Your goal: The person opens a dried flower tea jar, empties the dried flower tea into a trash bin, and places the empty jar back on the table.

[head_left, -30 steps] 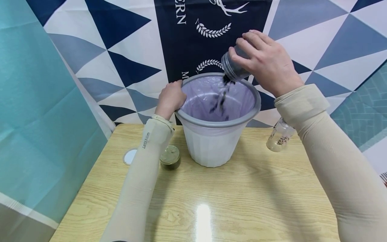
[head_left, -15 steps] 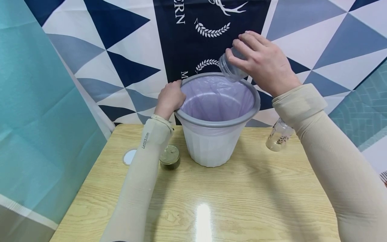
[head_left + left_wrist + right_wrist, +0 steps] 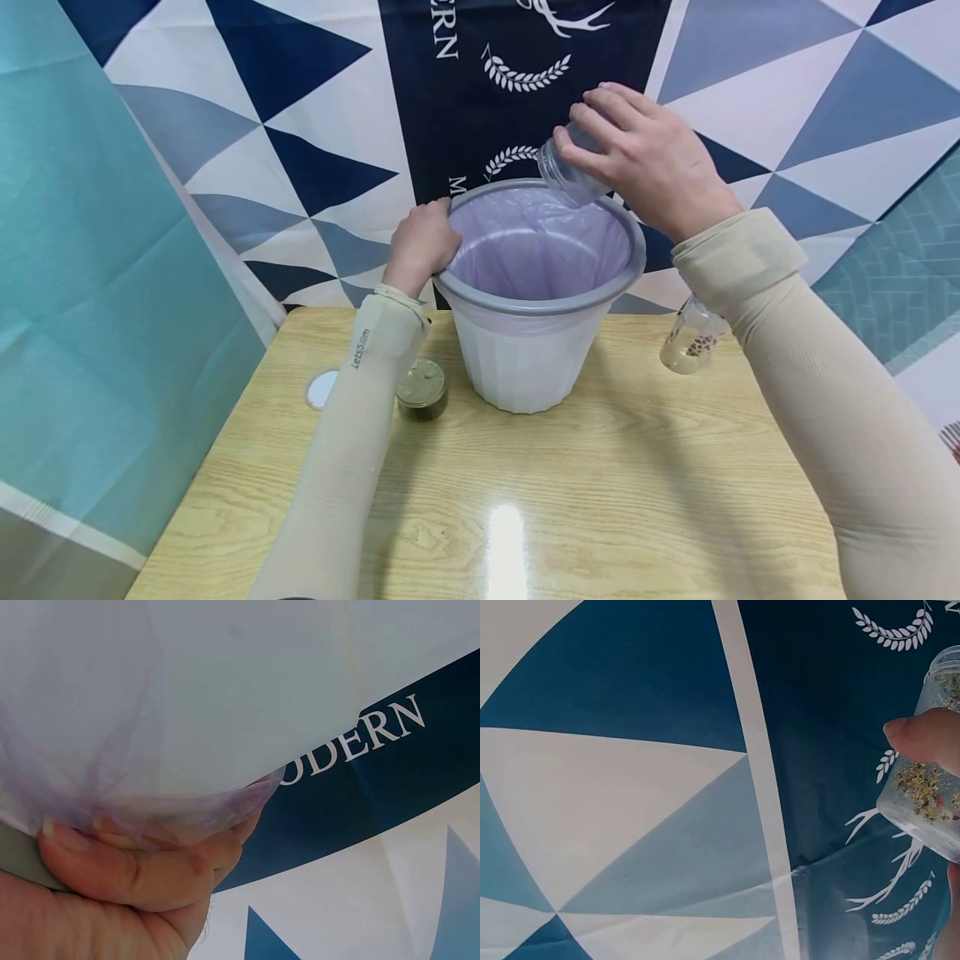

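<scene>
My right hand (image 3: 641,158) grips a clear jar (image 3: 564,177) with a threaded neck. The jar is tilted mouth down above the right back part of a trash can (image 3: 525,367). In the right wrist view, brownish-gold specks show on the jar (image 3: 922,787), and my thumb lies across its side. My left hand (image 3: 423,243) holds the can's grey rim at its left side. The left wrist view shows my fingers (image 3: 135,874) curled at the rim and the thin purple liner (image 3: 225,814). The bottom of the can's inside is hidden in the head view.
A round gold-lidded jar (image 3: 422,383) stands beside my left forearm, with a white disc (image 3: 321,388) farther left. Another clear jar (image 3: 690,340) with a dark pattern stands right of the can, partly behind my right arm. Patterned cloth (image 3: 315,150) hangs behind the wooden table (image 3: 600,492).
Dark bits were falling from the jar into the can one second ago; none fall now. My right hand has shifted slightly left and down with the jar. My left hand stays put.
</scene>
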Tool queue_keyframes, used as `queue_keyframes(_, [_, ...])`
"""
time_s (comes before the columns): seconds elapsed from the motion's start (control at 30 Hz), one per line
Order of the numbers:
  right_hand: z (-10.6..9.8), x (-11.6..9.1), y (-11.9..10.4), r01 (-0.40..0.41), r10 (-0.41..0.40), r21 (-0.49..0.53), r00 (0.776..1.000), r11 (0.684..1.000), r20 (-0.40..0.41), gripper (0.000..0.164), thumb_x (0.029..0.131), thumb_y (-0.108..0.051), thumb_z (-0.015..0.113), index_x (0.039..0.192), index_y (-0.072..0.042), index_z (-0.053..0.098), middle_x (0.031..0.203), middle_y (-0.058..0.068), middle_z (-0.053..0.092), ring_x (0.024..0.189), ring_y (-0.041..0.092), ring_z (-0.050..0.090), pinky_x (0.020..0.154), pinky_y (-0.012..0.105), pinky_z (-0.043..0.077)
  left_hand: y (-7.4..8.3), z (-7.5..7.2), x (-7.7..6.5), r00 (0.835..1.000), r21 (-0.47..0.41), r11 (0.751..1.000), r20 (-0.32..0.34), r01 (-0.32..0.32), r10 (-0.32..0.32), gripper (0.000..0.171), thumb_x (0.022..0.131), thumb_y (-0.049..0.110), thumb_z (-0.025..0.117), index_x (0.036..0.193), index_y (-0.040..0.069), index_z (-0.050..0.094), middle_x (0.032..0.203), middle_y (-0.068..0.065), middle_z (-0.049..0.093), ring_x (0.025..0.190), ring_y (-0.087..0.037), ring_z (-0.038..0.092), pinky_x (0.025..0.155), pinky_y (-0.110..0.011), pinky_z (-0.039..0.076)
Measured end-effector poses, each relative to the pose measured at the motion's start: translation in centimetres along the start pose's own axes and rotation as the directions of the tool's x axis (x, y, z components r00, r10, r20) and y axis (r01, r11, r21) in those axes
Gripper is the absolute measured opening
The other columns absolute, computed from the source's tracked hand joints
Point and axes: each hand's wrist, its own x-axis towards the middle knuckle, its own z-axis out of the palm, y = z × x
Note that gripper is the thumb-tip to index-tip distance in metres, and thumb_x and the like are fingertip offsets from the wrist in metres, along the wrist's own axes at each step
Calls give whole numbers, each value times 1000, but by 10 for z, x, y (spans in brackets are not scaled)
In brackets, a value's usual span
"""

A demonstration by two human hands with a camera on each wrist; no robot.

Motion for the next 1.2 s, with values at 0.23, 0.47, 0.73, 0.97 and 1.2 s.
queue_keyframes(0.23, [1,-2,-1,5,-5,-6,1000,1000,14,70,78,23,69,139,-7,52,140,24,58,134,41,53,125,41,33,0,1,0,1000,7,1000,-5,-5,5,61,99,11,50,159,10,40,157,-18,49,141,-37,51,112,-54,46])
queue_keyframes(0.47, [3,-4,-4,-20,20,37,1000,999,-5,62,87,25,60,140,-7,53,140,24,59,134,41,53,124,42,35,1,2,0,1000,2,1000,-9,-16,16,61,99,11,49,159,9,40,157,-18,49,141,-36,50,113,-53,45])
queue_keyframes(0.73, [5,-9,-9,-123,154,240,981,963,-115,55,86,14,64,138,-5,60,133,24,62,128,43,55,117,50,44,-7,3,-1,1000,-79,997,-25,-4,2,65,97,14,44,162,14,37,163,-12,43,147,-35,44,117,-52,41])
queue_keyframes(0.97, [-2,-18,-16,-331,359,403,933,853,6,90,62,-5,93,143,-4,54,133,23,60,120,45,57,103,60,52,-15,6,-7,978,-39,999,-208,-15,7,54,109,44,36,158,21,45,155,-10,51,136,-36,54,105,-55,47])
queue_keyframes(1.2, [-12,-34,-27,-505,553,563,827,655,98,102,66,-27,95,152,-11,43,129,24,59,111,40,57,91,64,53,0,4,-34,811,23,922,-467,-387,352,41,107,27,54,146,13,59,138,-9,65,123,-31,57,101,-46,49])
